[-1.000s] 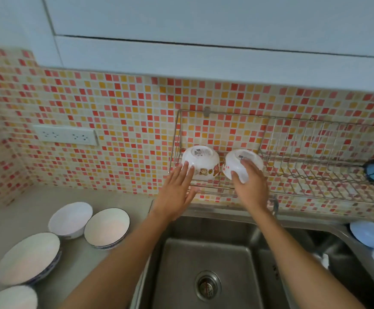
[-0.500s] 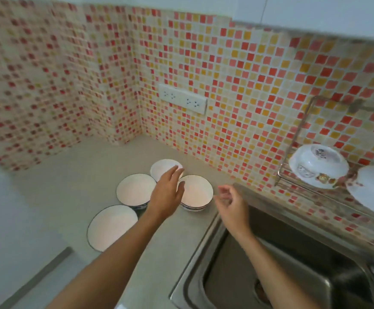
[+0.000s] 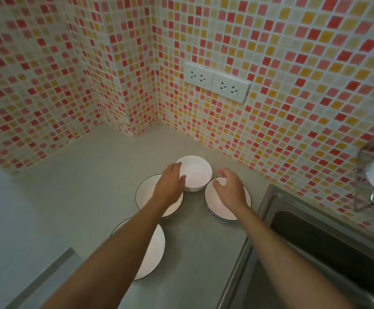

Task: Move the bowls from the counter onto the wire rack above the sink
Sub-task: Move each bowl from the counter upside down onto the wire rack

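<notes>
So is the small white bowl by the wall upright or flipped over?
Upright: the small white bowl stands on the counter, its hollow facing up.

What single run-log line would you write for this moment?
stage: reaching | left hand: at small white ceramic bowl rim | right hand: open over dark-rimmed white bowl | four bowls on grey counter

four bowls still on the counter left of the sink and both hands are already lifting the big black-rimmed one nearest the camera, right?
Not quite. The head view shows four bowls on the counter, but the hands are at the far ones: the left hand touches the small white bowl, the right hand hovers over a black-rimmed bowl. The nearest black-rimmed bowl lies untouched.
</notes>
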Available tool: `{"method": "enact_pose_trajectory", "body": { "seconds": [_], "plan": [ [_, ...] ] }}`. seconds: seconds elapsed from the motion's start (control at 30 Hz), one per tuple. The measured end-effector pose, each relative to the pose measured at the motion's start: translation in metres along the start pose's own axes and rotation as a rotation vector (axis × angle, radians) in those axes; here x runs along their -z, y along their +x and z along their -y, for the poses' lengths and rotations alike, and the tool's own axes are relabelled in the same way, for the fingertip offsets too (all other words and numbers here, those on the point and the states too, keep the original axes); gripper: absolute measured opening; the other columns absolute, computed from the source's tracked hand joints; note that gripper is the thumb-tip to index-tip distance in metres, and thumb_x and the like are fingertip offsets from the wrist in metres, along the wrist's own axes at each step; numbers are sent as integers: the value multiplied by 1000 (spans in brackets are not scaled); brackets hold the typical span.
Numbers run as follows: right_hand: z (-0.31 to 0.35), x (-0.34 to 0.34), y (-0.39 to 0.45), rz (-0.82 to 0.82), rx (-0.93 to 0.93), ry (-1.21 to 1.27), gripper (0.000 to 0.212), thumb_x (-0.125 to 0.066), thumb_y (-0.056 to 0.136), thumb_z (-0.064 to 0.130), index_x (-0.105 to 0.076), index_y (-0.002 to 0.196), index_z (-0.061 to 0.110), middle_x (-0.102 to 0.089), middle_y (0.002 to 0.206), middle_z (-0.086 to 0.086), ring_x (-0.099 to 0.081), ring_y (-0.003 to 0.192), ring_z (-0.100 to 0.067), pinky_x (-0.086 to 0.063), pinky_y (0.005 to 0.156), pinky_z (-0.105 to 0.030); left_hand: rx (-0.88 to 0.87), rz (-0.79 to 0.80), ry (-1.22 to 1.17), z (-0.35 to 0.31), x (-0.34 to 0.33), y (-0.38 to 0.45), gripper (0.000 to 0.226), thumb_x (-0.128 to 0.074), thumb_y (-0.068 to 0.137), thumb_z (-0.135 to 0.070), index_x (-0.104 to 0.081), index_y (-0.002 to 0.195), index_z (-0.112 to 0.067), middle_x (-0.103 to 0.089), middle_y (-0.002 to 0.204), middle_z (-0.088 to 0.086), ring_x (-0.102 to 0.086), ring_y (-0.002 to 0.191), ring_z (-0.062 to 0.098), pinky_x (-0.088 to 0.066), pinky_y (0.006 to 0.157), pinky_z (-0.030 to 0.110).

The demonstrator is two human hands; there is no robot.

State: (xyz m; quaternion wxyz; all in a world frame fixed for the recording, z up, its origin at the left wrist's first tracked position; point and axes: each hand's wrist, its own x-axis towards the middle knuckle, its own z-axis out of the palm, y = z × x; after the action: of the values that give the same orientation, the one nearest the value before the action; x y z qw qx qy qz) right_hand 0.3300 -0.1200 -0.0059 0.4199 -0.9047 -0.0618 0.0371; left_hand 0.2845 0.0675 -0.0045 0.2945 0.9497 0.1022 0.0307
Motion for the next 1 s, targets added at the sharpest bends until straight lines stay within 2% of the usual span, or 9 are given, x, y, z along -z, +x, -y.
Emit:
{"method": "enact_pose_trajectory", "body": {
  "seconds": [0.1,0.27,0.47,0.63,0.73,0.8,0.87,0.93,1.0],
  "plan": [
    [-7,-13,25,52,-8,-163,42,-61,91,24,-55,132,18,-62,126,-11,-52,120,-31,-40,101,-40,39,50,51,10,-5,28,51,-44,97,-26,-31,142,-5,-38,145,16,-38,131,32,-31,108,41],
    [-3,-32,49,181,-154,-500,44,-43,99,32,-42,141,17,-55,137,-10,-36,139,-28,1,116,-56,82,119,302,28,-15,63,45,-39,98,-33,-38,134,-7,-53,131,16,-49,120,33,-27,107,45],
    [11,-48,60,161,-209,-605,27,-45,95,25,-62,114,17,-66,114,-3,-47,129,-24,7,116,-61,189,244,481,25,-27,76,47,-31,99,-33,-30,139,-8,-61,117,12,-55,115,30,-1,113,58],
    [16,-47,61,45,-249,-499,29,-51,92,17,-63,117,14,-67,115,-8,-52,123,-28,7,119,-54,174,77,345,17,-27,77,44,-42,94,-15,-35,136,-6,-60,119,14,-56,113,31,-18,112,51],
    [20,-38,56,-87,-234,-370,26,-53,90,14,-65,112,10,-69,108,-11,-58,112,-30,4,120,-51,223,-48,29,1,-18,74,39,-44,95,-11,-39,133,-4,-51,128,18,-57,110,37,-43,96,45],
    [26,-31,49,-144,-235,-268,24,-56,89,16,-68,108,8,-71,103,-11,-61,105,-31,-1,120,-52,258,-106,-78,-15,-10,69,42,-47,94,-9,-37,135,-5,-44,133,17,-57,109,38,-47,93,44],
    [33,-21,38,-181,-235,-151,26,-59,85,17,-68,107,8,-71,100,-10,-62,99,-31,-20,117,-52,249,-143,-114,-31,-2,63,47,-53,90,-3,-38,134,-5,-43,133,17,-57,108,39,-48,93,43],
    [41,-5,23,-229,-230,8,28,-61,83,18,-65,109,10,-70,98,-6,-62,90,-25,-46,95,-38,226,-154,-164,-46,10,54,46,-53,88,2,-41,132,-5,-48,131,18,-57,110,38,-47,93,43],
    [47,14,9,-246,-259,185,30,-62,86,18,-58,115,14,-64,100,-1,-57,85,-18,-46,66,-23,193,-158,-213,-62,21,42,40,-52,89,-1,-45,129,-4,-56,126,17,-58,109,36,-48,91,44]
  ]
}}
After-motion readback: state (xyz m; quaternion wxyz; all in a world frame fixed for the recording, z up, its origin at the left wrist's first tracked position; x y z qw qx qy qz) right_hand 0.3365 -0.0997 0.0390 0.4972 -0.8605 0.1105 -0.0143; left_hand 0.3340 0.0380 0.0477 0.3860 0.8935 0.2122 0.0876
